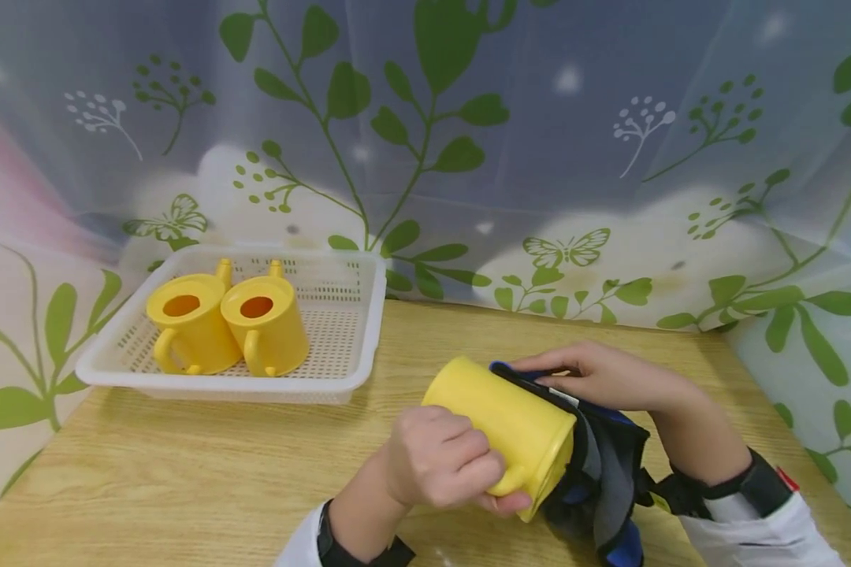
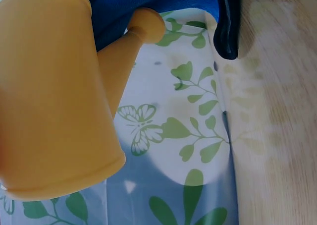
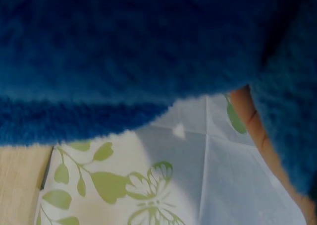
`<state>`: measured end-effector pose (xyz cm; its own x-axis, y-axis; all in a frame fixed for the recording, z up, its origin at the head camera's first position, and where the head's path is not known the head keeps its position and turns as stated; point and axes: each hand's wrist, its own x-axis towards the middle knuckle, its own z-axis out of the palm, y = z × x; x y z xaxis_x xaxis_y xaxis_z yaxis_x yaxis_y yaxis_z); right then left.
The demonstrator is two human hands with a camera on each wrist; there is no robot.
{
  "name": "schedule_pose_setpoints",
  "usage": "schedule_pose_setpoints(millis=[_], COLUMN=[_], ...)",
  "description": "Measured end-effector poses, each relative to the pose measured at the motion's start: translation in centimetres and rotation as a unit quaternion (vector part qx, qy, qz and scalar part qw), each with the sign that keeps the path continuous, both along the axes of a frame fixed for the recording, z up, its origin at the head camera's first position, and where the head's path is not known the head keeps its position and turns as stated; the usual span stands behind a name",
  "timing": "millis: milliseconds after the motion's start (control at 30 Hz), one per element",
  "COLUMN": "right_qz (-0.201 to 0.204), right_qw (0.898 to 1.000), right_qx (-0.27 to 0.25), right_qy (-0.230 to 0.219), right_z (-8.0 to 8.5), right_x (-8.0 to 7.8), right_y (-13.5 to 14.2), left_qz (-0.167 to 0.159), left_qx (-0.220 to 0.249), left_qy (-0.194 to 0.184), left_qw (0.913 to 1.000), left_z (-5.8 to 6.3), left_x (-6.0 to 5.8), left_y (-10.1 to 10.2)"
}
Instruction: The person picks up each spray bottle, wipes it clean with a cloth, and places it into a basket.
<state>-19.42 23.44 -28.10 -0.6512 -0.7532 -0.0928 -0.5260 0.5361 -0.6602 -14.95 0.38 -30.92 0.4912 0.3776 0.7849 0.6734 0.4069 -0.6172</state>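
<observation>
My left hand (image 1: 440,461) grips a yellow watering can (image 1: 499,413) by its handle and holds it tilted on its side above the table. In the left wrist view the can's smooth body (image 2: 49,96) and its spout (image 2: 118,66) show large. My right hand (image 1: 613,376) holds a blue, grey and black cloth (image 1: 599,472) between thumb and fingers, against the can's far side and end. Blue fluffy fabric (image 3: 124,46) fills the upper part of the right wrist view and covers most of that hand.
At the left back stands a white perforated plastic basket (image 1: 220,384). Inside it are two yellow watering cans, one on the left (image 1: 209,342) and one on the right (image 1: 284,335), side by side. A leaf-patterned curtain (image 1: 425,197) rises behind the wooden table (image 1: 206,465).
</observation>
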Motion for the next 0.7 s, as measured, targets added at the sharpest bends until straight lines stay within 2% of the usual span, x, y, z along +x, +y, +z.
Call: schedule_pose_setpoints(millis=[200, 367, 533, 700], right_qz=[0.004, 0.015, 0.021, 0.015], right_qw=[1.000, 1.000, 1.000, 1.000], right_qx=[0.010, 0.007, 0.012, 0.011], right_qy=[-0.022, -0.003, 0.003, -0.007], right_z=[-0.3, -0.6, -0.8, -1.0], right_x=[-1.5, -2.2, -2.1, -1.7], right_y=[-1.5, -2.3, -2.1, -1.4], left_qz=[0.001, 0.000, -0.002, -0.005], left_qx=[-0.014, -0.011, -0.010, 0.000], left_qy=[-0.013, -0.019, -0.033, -0.030], left_qw=[0.9998, 0.9998, 0.9994, 0.9995], left_z=[0.0, -0.4, -0.6, -0.5], left_x=[0.3, 0.1, -0.3, -0.8], left_y=[0.2, 0.3, 0.0, -0.3])
